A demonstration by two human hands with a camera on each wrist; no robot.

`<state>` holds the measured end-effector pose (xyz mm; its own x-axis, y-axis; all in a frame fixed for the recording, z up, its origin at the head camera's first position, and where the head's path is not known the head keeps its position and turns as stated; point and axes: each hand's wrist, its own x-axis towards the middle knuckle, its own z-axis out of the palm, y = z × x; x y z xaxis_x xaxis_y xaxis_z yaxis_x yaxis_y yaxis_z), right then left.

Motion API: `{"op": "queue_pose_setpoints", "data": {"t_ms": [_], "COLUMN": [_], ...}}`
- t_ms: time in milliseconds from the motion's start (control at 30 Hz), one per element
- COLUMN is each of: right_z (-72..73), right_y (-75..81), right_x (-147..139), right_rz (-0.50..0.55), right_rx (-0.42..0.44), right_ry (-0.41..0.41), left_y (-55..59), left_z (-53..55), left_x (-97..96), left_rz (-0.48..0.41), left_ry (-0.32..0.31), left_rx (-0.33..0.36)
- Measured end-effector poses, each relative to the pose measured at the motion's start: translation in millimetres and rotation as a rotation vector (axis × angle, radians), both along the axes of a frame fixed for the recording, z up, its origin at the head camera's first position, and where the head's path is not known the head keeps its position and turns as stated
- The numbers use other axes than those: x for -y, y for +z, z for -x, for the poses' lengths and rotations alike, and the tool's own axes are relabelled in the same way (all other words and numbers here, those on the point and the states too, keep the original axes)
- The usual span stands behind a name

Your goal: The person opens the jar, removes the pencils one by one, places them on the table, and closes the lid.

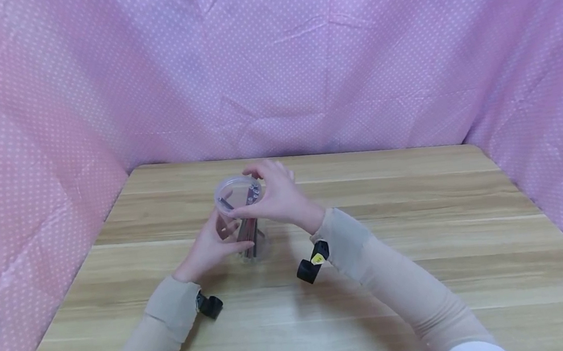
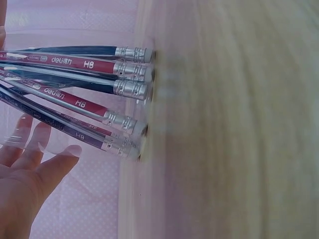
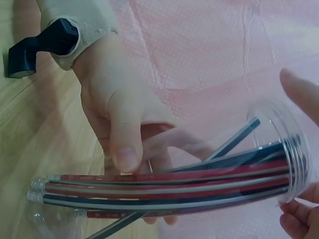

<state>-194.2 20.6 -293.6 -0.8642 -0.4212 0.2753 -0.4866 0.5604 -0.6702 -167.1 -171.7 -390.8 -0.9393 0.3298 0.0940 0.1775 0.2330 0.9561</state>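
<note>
While left grip point(image 1: 209, 248) holds clear jar point(image 1: 237, 193) of pencils point(image 2: 79, 64), right grip point(image 1: 284, 199) spreads wide around rim point(image 3: 299, 169); "deli" lettering point(image 2: 61, 60) legible only in left wrist view.

Pink white-dotted cloth point(image 1: 269, 56) hangs behind and beside a wood-grain table point(image 1: 431, 223).

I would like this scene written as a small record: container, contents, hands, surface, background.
Container: clear jar, roughly upright
Contents: red and dark pencils, some marked HB, eraser ends down
Left hand: holds the jar's side
Right hand: curves around the jar's top
Surface: wood-grain table
Background: pink cloth with white dots
</note>
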Motion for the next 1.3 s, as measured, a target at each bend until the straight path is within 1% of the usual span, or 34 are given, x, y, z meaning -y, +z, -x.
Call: {"op": "queue_pose_setpoints", "data": {"t_ms": [133,233,400,533,700,833,933,1000,1167,1300], "right_z": [-2.6,-3.5,-4.0,-3.6,0.8,6.3,9.6,10.4,9.8,10.4], "right_y": [-0.5,0.0,1.8,3.5,6.8,8.8,10.1,10.5,7.8,5.2], "right_x": [2.5,3.0,2.1,0.7,-3.2,-8.0,-9.6,-9.8,-9.7,-9.3], "right_rz": [-0.029,-0.036,-0.017,-0.016,-0.055,-0.086,-0.074,-0.058,-0.014,0.022], "right_rx": [-0.04,-0.05,-0.058,-0.06,-0.056,-0.012,0.04,0.068,0.121,0.146], "right_ry": [-0.032,-0.033,-0.001,0.028,0.084,0.134,0.164,0.17,0.157,0.16], "left_y": [-1.7,-1.9,-1.2,-0.9,-0.2,0.4,1.2,1.8,3.2,2.7], "left_z": [-0.2,0.1,0.6,0.8,0.5,0.7,1.5,2.0,0.5,-0.3], "left_x": [0.4,0.4,0.5,1.0,0.3,-0.5,-0.2,-0.3,-0.8,-0.8], "left_rz": [0.0,0.005,0.007,-0.005,-0.02,-0.026,-0.02,-0.016,-0.04,-0.036], "left_ry": [0.003,0.008,0.02,0.014,0.012,0.005,0.005,0.009,-0.006,-0.005], "left_rx": [-0.007,-0.012,-0.012,-0.008,0.006,0.013,0.011,0.011,0.017,0.007]}}
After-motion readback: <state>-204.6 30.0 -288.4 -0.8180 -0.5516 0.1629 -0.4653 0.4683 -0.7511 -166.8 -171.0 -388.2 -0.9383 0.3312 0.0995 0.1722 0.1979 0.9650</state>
